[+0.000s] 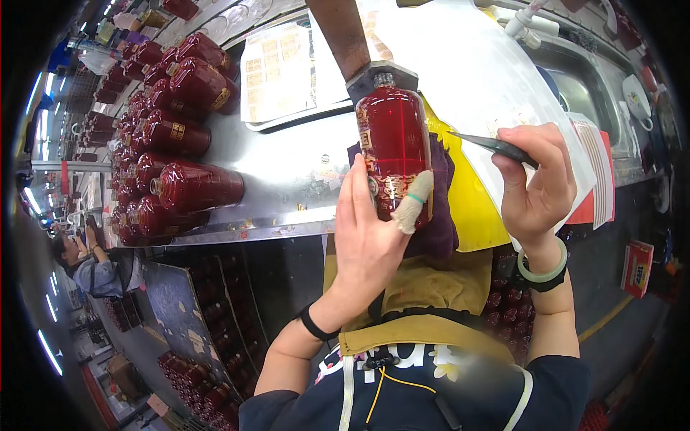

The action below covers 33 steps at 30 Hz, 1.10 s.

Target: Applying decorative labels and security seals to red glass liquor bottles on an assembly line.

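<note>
A glossy dark-red glass bottle (pixel 394 133) with gold decals lies in front of me, its neck pointing away against a metal bracket (pixel 363 79). My left hand (pixel 368 248) grips its near end, fingers along the left side and thumb on the right. A pale cloth finger cot (pixel 412 205) with a green band covers that thumb. Beneath the bottle is a folded purple cloth (pixel 441 176). To the right, my right hand (pixel 540 179) pinches dark pointed tweezers (pixel 494 145), whose tip points left toward the bottle without touching it.
Many red bottles (pixel 201 185) crowd the left of the metal table. A white tray (pixel 253 126) holds gold decal sheets (pixel 277 65) behind. White sheeting (pixel 481 65) and a yellow sheet (pixel 478 215) lie at right, near a sink (pixel 586 90). Another person (pixel 104 273) works far left.
</note>
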Motion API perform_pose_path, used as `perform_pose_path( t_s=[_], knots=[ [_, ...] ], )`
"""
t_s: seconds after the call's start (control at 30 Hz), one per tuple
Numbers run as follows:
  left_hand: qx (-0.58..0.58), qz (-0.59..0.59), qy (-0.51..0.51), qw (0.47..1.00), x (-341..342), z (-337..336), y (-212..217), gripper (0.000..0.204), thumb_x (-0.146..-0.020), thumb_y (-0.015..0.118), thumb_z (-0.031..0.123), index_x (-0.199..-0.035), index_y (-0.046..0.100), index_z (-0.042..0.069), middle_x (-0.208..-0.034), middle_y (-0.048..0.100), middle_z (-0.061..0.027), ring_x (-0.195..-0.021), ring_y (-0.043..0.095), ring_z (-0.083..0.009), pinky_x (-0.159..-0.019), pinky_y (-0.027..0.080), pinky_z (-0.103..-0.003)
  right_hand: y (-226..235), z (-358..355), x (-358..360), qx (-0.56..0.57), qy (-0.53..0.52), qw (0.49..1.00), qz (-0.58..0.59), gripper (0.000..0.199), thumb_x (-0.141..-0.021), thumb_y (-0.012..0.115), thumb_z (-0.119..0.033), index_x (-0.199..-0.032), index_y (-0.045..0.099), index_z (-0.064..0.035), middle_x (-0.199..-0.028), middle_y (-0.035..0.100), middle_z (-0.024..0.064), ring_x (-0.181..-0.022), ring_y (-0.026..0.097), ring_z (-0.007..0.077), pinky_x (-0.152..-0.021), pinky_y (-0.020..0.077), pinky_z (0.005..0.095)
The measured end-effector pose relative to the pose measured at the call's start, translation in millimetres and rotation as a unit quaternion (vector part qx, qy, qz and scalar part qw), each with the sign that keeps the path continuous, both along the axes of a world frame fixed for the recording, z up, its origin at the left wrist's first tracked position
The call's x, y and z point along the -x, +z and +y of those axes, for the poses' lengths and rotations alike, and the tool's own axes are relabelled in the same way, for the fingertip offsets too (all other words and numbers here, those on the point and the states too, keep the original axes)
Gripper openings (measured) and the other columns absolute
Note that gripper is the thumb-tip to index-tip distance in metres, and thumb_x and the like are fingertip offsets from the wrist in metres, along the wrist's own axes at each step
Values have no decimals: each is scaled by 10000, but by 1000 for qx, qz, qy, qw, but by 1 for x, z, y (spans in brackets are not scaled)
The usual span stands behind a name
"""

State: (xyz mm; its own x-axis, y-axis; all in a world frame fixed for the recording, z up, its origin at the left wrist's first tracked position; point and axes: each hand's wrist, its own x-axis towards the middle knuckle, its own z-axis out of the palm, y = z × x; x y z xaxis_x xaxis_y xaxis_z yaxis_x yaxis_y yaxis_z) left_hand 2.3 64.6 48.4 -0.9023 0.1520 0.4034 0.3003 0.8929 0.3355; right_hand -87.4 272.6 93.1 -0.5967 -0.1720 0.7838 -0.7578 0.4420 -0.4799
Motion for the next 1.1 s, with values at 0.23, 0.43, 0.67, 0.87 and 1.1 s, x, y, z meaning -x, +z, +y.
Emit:
perform_pose_path(
  t_s=[0.23, 0.43, 0.67, 0.87, 1.1],
  knots=[
    [-188, 4, -11, 982, -1, -16, -27, 907, -733, 881, 87, -1537, 474, -11, -1566, 406, -290, -1345, 502, -479, -1115, 430, -543, -21, -18, -7, -159, 27, 985, 67, 288, -732, 779, -57, -1017, 780, -96, -990, 739, 17, -888, 674, 191, -734, 541, 322],
    [-140, 28, -12, 990, -4, -15, -35, 836, -757, 843, 69, -1525, 516, 39, -1571, 394, -281, -1395, 454, -471, -1148, 393, -541, -22, -26, -36, -107, 144, 984, -22, 249, -756, 820, -150, -1001, 786, -127, -932, 726, -11, -802, 620, 151, -732, 491, 334],
    [43, -38, 24, 998, -3, 10, 2, 846, -693, 908, 205, -1479, 615, 315, -1528, 378, -363, -1327, 501, -505, -1046, 472, -522, -9, -5, -5, 48, -28, 997, -53, 252, -857, 827, -7, -1083, 716, 12, -976, 724, 127, -839, 702, 224, -722, 569, 302],
    [-102, -13, 43, 994, 2, 1, -12, 1067, -597, 998, 259, -1533, 516, 81, -1476, 493, -272, -1272, 571, -438, -1053, 484, -502, -29, -21, -8, -78, 13, 997, -10, 288, -731, 790, -28, -1010, 780, -97, -961, 726, 38, -878, 656, 209, -794, 532, 349],
    [-157, 19, 29, 987, 0, -8, -27, 1052, -687, 958, 171, -1552, 403, -52, -1496, 489, -218, -1328, 519, -408, -1127, 416, -486, -33, -34, -15, -71, 132, 983, -108, 264, -790, 800, -81, -1051, 765, -102, -948, 718, 43, -807, 645, 247, -744, 520, 374]
  ],
)
